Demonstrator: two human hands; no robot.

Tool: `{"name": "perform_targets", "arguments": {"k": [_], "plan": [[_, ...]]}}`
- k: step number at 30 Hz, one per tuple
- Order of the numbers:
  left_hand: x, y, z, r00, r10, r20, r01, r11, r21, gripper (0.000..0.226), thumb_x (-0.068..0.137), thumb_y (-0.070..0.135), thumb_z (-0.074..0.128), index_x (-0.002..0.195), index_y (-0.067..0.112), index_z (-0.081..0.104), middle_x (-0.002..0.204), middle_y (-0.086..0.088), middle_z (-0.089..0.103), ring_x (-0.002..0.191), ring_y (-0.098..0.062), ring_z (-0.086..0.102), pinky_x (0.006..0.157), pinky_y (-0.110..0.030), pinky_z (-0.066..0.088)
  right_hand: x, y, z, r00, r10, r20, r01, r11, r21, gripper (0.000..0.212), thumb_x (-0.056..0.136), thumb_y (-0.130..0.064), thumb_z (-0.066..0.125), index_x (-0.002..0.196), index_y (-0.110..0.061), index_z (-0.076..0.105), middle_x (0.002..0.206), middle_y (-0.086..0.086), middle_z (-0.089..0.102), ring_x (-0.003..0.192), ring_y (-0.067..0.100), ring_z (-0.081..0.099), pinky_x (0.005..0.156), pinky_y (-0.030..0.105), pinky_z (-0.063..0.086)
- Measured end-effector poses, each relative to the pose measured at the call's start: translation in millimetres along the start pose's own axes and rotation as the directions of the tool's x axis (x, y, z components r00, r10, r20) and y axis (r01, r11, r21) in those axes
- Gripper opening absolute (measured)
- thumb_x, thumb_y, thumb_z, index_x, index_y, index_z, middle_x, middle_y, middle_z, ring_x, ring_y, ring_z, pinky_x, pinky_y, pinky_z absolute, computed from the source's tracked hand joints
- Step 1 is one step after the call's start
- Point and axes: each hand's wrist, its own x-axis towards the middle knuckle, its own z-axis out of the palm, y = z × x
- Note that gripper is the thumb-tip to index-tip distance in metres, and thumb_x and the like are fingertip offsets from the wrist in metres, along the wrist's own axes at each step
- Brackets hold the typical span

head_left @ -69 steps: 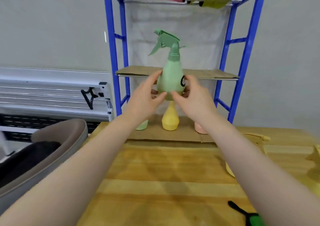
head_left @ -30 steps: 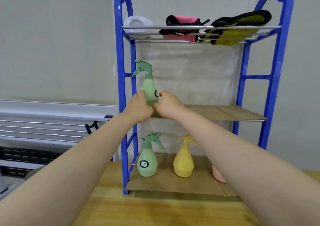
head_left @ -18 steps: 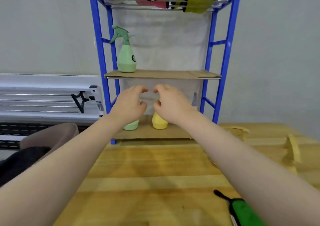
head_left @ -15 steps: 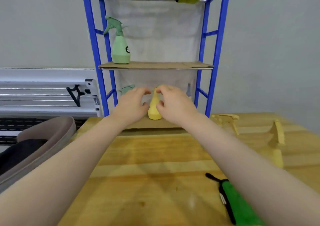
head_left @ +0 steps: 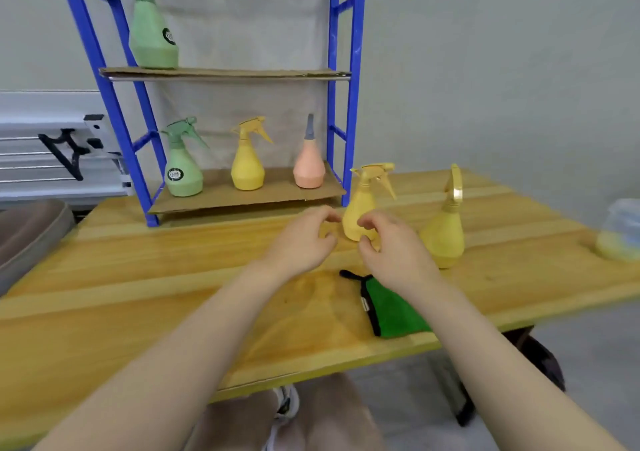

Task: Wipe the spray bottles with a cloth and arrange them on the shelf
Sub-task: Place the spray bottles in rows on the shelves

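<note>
The wooden table (head_left: pixel 138 277) fills the lower half of the view. At its far edge, toward 11 o'clock, stands the blue shelf (head_left: pixel 353 70) with cardboard boards. On the middle board, at the left end, stands one green bottle (head_left: pixel 152 31). On the bottom board three bottles stand in a row, apart from each other: a second green bottle (head_left: pixel 183 170) on the left, a yellow bottle (head_left: pixel 246 166) in the middle and a pink bottle (head_left: pixel 309 166) on the right.

Both arms reach forward over the table. The left hand (head_left: pixel 301 243) and the right hand (head_left: pixel 394 253) are near the centre, their fingers loosely curled and holding nothing. Between them, just behind the fingertips, stands a yellow spray bottle (head_left: pixel 363 208) upright on the table; I cannot tell if the fingers touch it. At 3 o'clock from it stands another yellow one (head_left: pixel 445 236), also upright, near the right hand.

The green cloth (head_left: pixel 391 308) with a black edge lies flat on the table at 6 o'clock from the right hand, partly under the right forearm. At the far right edge a blurred clear container (head_left: pixel 620 232) is on the table.
</note>
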Motion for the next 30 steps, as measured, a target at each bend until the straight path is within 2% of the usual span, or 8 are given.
{"name": "perform_targets", "arguments": {"k": [4, 8, 12, 16, 18, 23, 27, 30], "plan": [[14.8, 13.0, 45.4, 0.984, -0.014, 0.180, 0.026, 0.998, -0.063, 0.039, 0.086, 0.011, 0.057, 0.125, 0.016, 0.057, 0.128, -0.001, 0.060, 0.118, -0.019, 0.054, 0.096, -0.026, 0.040, -21.8, 49.2, -11.2, 0.986, 0.162, -0.047, -0.162, 0.987, -0.001, 0.025, 0.090, -0.019, 0.055, 0.114, -0.014, 0.062, 0.110, 0.004, 0.065, 0.105, 0.023, 0.059, 0.087, 0.035, 0.047], [28.8, 23.0, 82.1, 0.947, -0.028, 0.320, 0.040, 0.999, -0.033, 0.047, 0.091, 0.019, 0.056, 0.137, 0.016, 0.048, 0.136, -0.001, 0.056, 0.123, -0.020, 0.052, 0.099, -0.026, 0.039, -41.2, 90.6, -24.2, 0.941, 0.325, -0.096, -0.325, 0.945, 0.016, 0.014, 0.090, -0.020, 0.056, 0.104, -0.018, 0.057, 0.096, -0.001, 0.062, 0.087, 0.023, 0.058, 0.072, 0.036, 0.048], [43.3, 27.4, 107.5, 0.910, -0.046, 0.412, 0.048, 0.999, 0.005, 0.059, 0.094, 0.028, 0.055, 0.147, 0.015, 0.034, 0.145, -0.005, 0.048, 0.128, -0.022, 0.050, 0.102, -0.029, 0.040, -45.1, 122.1, -28.0, 0.898, 0.428, -0.104, -0.425, 0.904, 0.045, 0.027, 0.090, -0.018, 0.058, 0.114, -0.015, 0.047, 0.101, 0.004, 0.057, 0.088, 0.027, 0.057, 0.068, 0.033, 0.040], [59.9, 34.0, 118.3, 0.889, -0.071, 0.452, 0.081, 0.997, -0.003, 0.069, 0.093, 0.030, 0.057, 0.151, 0.013, 0.025, 0.150, -0.010, 0.042, 0.129, -0.026, 0.049, 0.104, -0.030, 0.039, -35.3, 143.4, -24.6, 0.878, 0.478, -0.028, -0.476, 0.878, 0.055, 0.062, 0.090, -0.020, 0.059, 0.144, -0.011, 0.030, 0.137, 0.013, 0.048, 0.118, 0.032, 0.054, 0.091, 0.042, 0.047], [66.2, 39.0, 123.1, 0.883, -0.070, 0.464, 0.079, 0.997, 0.000, 0.071, 0.093, 0.026, 0.057, 0.153, 0.014, 0.021, 0.150, -0.011, 0.042, 0.129, -0.027, 0.049, 0.103, -0.030, 0.038, -29.6, 148.8, -23.8, 0.872, 0.489, 0.039, -0.490, 0.867, 0.092, 0.072, 0.091, -0.022, 0.059, 0.151, -0.012, 0.020, 0.145, 0.012, 0.044, 0.125, 0.031, 0.050, 0.098, 0.042, 0.045], [79.9, 48.5, 137.9, 0.892, -0.037, 0.451, 0.050, 0.999, -0.017, 0.075, 0.093, 0.028, 0.059, 0.154, 0.017, 0.017, 0.146, -0.011, 0.047, 0.123, -0.028, 0.053, 0.103, -0.037, 0.043, -18.9, 153.7, -19.5, 0.874, 0.473, 0.110, -0.485, 0.861, 0.152, 0.072, 0.094, -0.030, 0.058, 0.153, -0.018, 0.018, 0.136, 0.007, 0.054, 0.116, 0.026, 0.057, 0.089, 0.037, 0.049], [81.5, 55.9, 144.0, 0.911, -0.003, 0.413, 0.039, 0.996, -0.078, 0.073, 0.093, 0.036, 0.061, 0.152, 0.020, 0.022, 0.137, -0.005, 0.055, 0.117, -0.023, 0.057, 0.097, -0.038, 0.047, -17.3, 152.9, -12.8, 0.889, 0.456, 0.041, -0.456, 0.874, 0.168, 0.071, 0.093, -0.034, 0.061, 0.151, -0.016, 0.023, 0.125, 0.006, 0.060, 0.106, 0.023, 0.061, 0.078, 0.033, 0.049], [77.1, 55.2, 142.0, 0.942, 0.019, 0.334, 0.019, 0.994, -0.108, 0.068, 0.092, 0.038, 0.062, 0.149, 0.022, 0.029, 0.128, -0.004, 0.060, 0.109, -0.021, 0.061, 0.092, -0.039, 0.050, -19.9, 149.3, -9.6, 0.898, 0.440, -0.016, -0.432, 0.886, 0.168, 0.071, 0.091, -0.039, 0.062, 0.149, -0.018, 0.027, 0.119, 0.004, 0.064, 0.099, 0.021, 0.062, 0.075, 0.037, 0.053]]}}
